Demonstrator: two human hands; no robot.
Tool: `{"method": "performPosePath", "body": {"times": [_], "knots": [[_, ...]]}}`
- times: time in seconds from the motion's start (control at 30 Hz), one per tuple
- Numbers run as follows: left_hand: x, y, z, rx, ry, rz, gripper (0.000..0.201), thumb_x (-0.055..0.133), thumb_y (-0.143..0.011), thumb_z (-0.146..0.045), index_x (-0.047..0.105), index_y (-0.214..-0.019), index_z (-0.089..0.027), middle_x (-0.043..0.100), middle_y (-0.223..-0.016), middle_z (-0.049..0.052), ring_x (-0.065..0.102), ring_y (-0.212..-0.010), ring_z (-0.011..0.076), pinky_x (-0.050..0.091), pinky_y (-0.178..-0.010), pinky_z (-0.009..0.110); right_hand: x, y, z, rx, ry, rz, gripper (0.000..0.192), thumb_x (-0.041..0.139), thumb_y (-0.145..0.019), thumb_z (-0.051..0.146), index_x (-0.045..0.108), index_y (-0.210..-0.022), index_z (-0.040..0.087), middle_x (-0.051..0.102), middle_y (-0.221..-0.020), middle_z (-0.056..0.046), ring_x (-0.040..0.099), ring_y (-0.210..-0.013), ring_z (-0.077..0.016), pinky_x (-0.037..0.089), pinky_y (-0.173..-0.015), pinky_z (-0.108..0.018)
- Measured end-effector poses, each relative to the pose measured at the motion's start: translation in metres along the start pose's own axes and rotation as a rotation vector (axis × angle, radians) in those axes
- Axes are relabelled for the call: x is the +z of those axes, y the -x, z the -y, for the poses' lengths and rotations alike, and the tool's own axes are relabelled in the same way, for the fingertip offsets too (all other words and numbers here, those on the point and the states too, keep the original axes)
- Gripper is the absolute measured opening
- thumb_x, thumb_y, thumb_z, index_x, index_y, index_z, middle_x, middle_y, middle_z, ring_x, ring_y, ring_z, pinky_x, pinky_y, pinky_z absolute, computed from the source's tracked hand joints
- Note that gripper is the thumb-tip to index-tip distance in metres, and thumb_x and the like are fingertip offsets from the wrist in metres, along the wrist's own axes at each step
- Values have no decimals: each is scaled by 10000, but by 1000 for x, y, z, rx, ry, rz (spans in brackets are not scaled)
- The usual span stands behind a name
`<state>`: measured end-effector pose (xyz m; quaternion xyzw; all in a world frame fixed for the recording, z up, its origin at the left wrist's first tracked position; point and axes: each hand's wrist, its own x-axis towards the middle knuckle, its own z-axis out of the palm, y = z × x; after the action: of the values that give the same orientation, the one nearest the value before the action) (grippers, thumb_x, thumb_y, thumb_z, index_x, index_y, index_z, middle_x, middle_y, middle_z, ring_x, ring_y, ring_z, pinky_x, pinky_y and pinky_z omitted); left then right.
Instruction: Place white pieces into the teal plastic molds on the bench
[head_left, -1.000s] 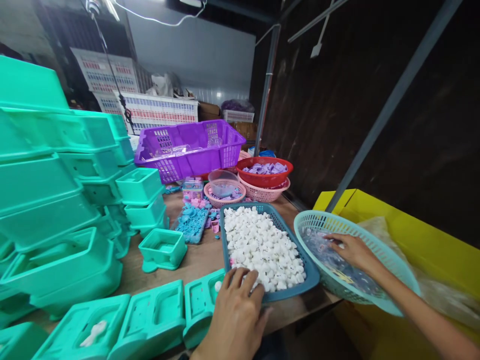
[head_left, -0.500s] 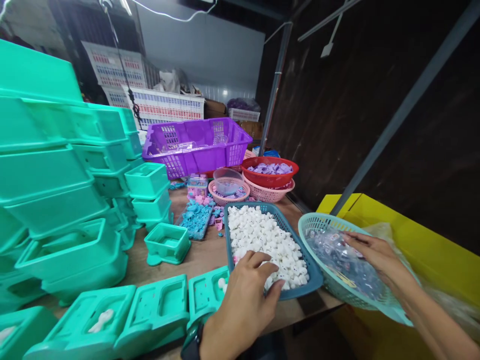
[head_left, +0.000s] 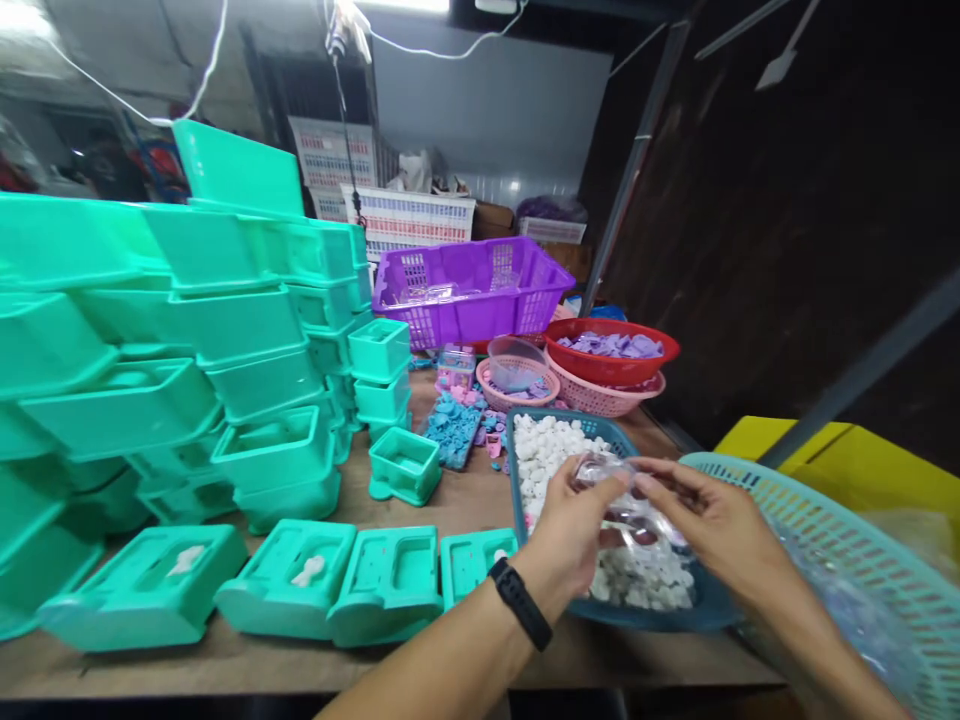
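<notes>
Both hands hold a clear plastic piece point(head_left: 637, 520), perhaps a small bag or a moulded shell, above a dark blue-green basket point(head_left: 513, 490). My left hand point(head_left: 570, 520), with a black band on its wrist, grips it from the left. My right hand point(head_left: 701, 520) has its fingers closed on its upper right side. Small white pieces point(head_left: 551, 450) fill the basket underneath, partly hidden by the hands. To the right, a light green basket point(head_left: 817, 510) contains more clear packets. Teal plastic housings point(head_left: 390, 570) stand in a row at the left; white bone-shaped pieces point(head_left: 308, 571) lie on two of them.
Teal boxes point(head_left: 255, 330) are stacked high at the left. Behind the white pieces are a tray of blue parts point(head_left: 454, 425), a pink basket point(head_left: 517, 398), a red bowl point(head_left: 611, 370) and a purple crate point(head_left: 472, 310). A yellow box point(head_left: 802, 445) stands at the right.
My right hand has moved left out of the light green basket with a clear plastic piece. My left hand has risen from the white pieces and grips it too. The view has turned left.
</notes>
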<state>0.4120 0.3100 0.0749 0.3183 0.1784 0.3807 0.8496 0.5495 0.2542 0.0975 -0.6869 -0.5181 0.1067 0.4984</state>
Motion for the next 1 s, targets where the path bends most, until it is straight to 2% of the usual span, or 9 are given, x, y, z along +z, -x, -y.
{"method": "performPosePath", "body": {"times": [0.1,0.23,0.33,0.5,0.6,0.67,0.77,0.87,1.0], "knots": [[-15,-4,-6,52,24,-87,648,958,-522,-458,587,-984,-198,669,-878,8,621,-641,130,558,-546,254,27,-10,-3,-27,38,-21,553,718,-687,627,822,-1026,203,821,-905,-100,752,-806,-281,594,-635,-337],[-25,-6,-15,67,34,-150,526,937,-649,-377,580,-996,-207,691,-908,19,653,-672,136,604,-577,267,39,-15,-5,-34,57,-42,544,713,-710,610,816,-1069,215,816,-865,-79,729,-759,-257,531,-565,-308],[-28,-6,-21,66,28,-178,433,880,-753,-322,561,-1023,-210,691,-943,22,667,-673,131,660,-643,325,36,-13,-3,-40,71,-85,528,747,-718,622,819,-1056,224,812,-854,-70,695,-696,-229,500,-543,-299],[-36,-3,-29,93,-116,-198,433,807,-831,-381,533,-1124,-219,661,-1087,41,680,-691,115,670,-645,315,19,-12,-10,-52,34,-141,487,744,-713,658,814,-921,223,816,-941,-81,726,-814,-255,566,-648,-318],[-38,-4,-27,69,-358,-133,434,807,-799,-419,597,-1109,-199,640,-931,20,614,-538,112,598,-479,283,8,-14,-18,-30,71,-197,484,743,-698,657,805,-896,219,809,-914,-85,713,-778,-249,534,-613,-313],[-37,-8,-22,54,-552,-89,384,801,-773,-372,646,-1066,-179,609,-833,9,587,-489,138,586,-458,327,2,-14,-21,-14,119,-243,497,723,-704,661,802,-918,220,803,-903,-84,694,-752,-241,497,-596,-316],[-35,-16,-16,147,-832,-68,443,816,-725,-278,682,-1135,-177,652,-913,62,702,-766,271,651,-772,472,-4,-12,-20,-11,197,-304,508,696,-721,675,800,-942,229,785,-827,-65,654,-695,-226,455,-599,-324],[-35,-17,-18,282,-1050,-11,573,818,-743,-275,666,-1285,-174,686,-1169,154,668,-1150,387,510,-1107,533,-7,-8,-15,-34,244,-329,518,698,-731,694,799,-949,235,751,-739,-42,591,-615,-200,417,-569,-320],[-33,-4,-29,384,-1216,31,568,633,-874,-189,575,-1438,-153,615,-1385,207,638,-1234,410,449,-1141,573,-1,1,-7,-69,248,-351,554,667,-774,736,793,-992,242,717,-713,-31,559,-601,-193,405,-567,-322]]}}
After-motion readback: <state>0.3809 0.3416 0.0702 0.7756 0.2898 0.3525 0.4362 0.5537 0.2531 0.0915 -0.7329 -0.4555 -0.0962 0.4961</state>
